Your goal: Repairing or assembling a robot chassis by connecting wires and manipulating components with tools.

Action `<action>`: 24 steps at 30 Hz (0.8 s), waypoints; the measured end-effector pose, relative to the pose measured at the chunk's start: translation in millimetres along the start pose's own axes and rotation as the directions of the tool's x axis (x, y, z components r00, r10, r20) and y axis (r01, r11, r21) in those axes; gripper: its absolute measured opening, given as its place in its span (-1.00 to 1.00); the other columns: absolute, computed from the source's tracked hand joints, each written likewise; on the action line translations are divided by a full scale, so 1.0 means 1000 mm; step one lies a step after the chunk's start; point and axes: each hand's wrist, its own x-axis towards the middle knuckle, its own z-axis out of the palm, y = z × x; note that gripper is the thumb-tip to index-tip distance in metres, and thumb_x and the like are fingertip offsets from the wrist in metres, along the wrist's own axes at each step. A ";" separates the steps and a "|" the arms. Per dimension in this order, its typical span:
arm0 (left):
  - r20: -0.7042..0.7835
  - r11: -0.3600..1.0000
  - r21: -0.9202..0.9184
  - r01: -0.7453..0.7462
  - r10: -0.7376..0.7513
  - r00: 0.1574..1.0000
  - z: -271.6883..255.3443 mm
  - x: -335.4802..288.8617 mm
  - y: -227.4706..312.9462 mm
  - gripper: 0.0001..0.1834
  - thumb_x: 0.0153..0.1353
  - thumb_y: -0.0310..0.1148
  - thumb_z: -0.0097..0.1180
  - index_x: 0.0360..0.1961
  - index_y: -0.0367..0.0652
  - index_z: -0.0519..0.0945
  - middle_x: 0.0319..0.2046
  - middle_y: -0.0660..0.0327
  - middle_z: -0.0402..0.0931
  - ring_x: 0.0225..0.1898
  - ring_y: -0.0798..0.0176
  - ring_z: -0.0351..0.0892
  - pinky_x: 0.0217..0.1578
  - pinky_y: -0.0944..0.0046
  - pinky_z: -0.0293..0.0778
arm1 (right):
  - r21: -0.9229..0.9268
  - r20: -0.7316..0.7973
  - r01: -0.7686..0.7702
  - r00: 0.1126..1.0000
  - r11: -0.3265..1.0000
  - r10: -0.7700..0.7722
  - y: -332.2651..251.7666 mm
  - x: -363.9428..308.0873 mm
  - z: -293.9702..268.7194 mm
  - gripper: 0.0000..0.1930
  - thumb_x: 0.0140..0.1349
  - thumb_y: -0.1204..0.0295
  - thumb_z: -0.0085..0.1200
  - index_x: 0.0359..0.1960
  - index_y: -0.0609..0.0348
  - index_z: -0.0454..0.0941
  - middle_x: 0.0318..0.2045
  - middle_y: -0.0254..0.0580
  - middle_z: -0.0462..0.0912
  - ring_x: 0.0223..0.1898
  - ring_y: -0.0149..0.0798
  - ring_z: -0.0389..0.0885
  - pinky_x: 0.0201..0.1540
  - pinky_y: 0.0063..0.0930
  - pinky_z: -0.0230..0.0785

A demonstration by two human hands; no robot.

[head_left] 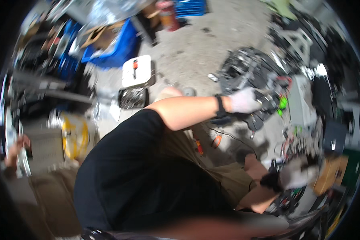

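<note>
My left hand (pixel 246 100), in a whitish glove with a black band at the wrist, reaches over a round black machine housing (pixel 244 66) with its inner parts exposed. Its fingers are curled at a small dark grey part by the housing's near edge; what lies inside them is hidden. A bright green piece (pixel 283 103) sits just to the right of it. Lower right, my right hand (pixel 299 173), gloved too, is smeared by motion beside a brown cardboard box (pixel 331 174). Its fingers and anything in them cannot be made out.
On the floor lie orange-handled pliers (pixel 217 141) and a red-handled tool (pixel 199 148). A white box (pixel 138 74) and a black tray (pixel 133 98) stand ahead. Farther left is a blue crate (pixel 108 60). Tangled wires (pixel 294 146) lie right. Another person's hand (pixel 20 146) shows far left.
</note>
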 end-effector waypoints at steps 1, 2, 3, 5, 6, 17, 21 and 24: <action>0.011 0.997 0.023 -0.068 0.067 0.998 0.002 0.005 0.006 -0.37 0.20 -0.20 0.14 0.33 0.08 0.37 -0.40 -0.05 0.63 -0.42 0.12 0.64 -0.27 0.17 0.54 | 0.756 0.025 -0.280 0.916 0.591 0.401 0.021 0.003 -0.009 -0.70 0.38 0.33 0.03 -0.09 0.38 0.51 -0.22 -0.05 0.62 -0.14 -0.03 0.56 -0.05 -0.08 0.39; 0.002 0.984 -0.103 -0.145 0.146 0.989 0.012 0.017 -0.012 -0.39 0.19 -0.25 0.09 0.32 0.07 0.39 -0.34 -0.06 0.63 -0.36 0.08 0.64 -0.21 0.17 0.52 | 0.915 0.394 -0.254 0.728 -0.313 0.561 0.034 0.008 -0.004 -0.67 0.43 0.27 -0.05 -0.01 0.34 0.47 -0.17 -0.09 0.61 -0.04 -0.08 0.54 0.04 -0.06 0.34; 0.004 0.993 -0.090 -0.080 0.080 0.997 0.002 0.005 0.007 -0.40 0.17 -0.30 0.07 0.29 0.04 0.42 -0.30 -0.08 0.63 -0.33 0.05 0.63 -0.20 0.18 0.51 | 0.899 0.434 -0.312 0.734 -0.308 0.522 0.004 0.023 -0.021 -0.66 0.46 0.23 -0.14 -0.04 0.31 0.46 -0.17 -0.14 0.59 0.00 -0.15 0.49 0.07 -0.11 0.29; -0.077 0.997 0.013 -0.074 0.074 0.994 0.000 0.005 -0.021 -0.36 0.14 -0.31 0.04 0.32 0.04 0.38 -0.36 -0.14 0.61 -0.36 -0.05 0.63 -0.27 0.13 0.52 | 0.851 0.518 -0.394 0.737 -0.347 0.435 -0.043 0.034 -0.022 -0.63 0.50 0.18 -0.23 -0.08 0.28 0.45 -0.16 -0.19 0.58 0.04 -0.23 0.44 0.11 -0.16 0.24; -0.070 0.995 0.044 -0.085 0.088 0.994 0.005 0.010 -0.025 -0.34 0.12 -0.32 0.01 0.34 0.04 0.36 -0.39 -0.17 0.60 -0.38 -0.08 0.63 -0.29 0.10 0.52 | 0.852 0.513 -0.388 0.751 -0.352 0.415 -0.049 0.037 -0.023 -0.63 0.50 0.18 -0.23 -0.08 0.28 0.45 -0.17 -0.19 0.58 0.03 -0.23 0.44 0.10 -0.16 0.24; -0.097 0.965 0.130 -0.226 0.239 0.966 0.019 0.029 -0.022 -0.73 0.12 -0.29 0.03 -0.15 -0.12 0.47 -0.48 -0.09 0.58 -0.42 -0.23 0.59 -0.41 -0.07 0.47 | 0.857 0.467 -0.341 0.830 -0.386 0.305 -0.067 0.045 -0.035 -0.63 0.50 0.17 -0.25 -0.12 0.27 0.44 -0.18 -0.19 0.56 -0.01 -0.26 0.45 0.04 -0.20 0.26; -0.090 0.967 0.100 -0.233 0.242 0.966 0.021 0.031 -0.030 -0.72 0.11 -0.28 0.05 -0.16 -0.13 0.47 -0.49 -0.08 0.58 -0.42 -0.21 0.59 -0.42 -0.05 0.48 | 0.854 0.459 -0.331 0.843 -0.402 0.282 -0.068 0.044 -0.036 -0.62 0.50 0.16 -0.26 -0.13 0.27 0.43 -0.19 -0.20 0.56 -0.03 -0.26 0.45 0.02 -0.21 0.27; -0.117 0.979 0.059 -0.194 0.200 0.973 0.026 0.036 -0.033 -0.73 0.10 -0.30 0.09 -0.17 -0.14 0.47 -0.48 -0.06 0.58 -0.43 -0.15 0.61 -0.41 0.00 0.49 | 0.849 0.453 -0.324 0.852 -0.417 0.261 -0.068 0.042 -0.037 -0.62 0.50 0.16 -0.26 -0.14 0.27 0.43 -0.19 -0.20 0.56 -0.04 -0.27 0.45 0.01 -0.22 0.28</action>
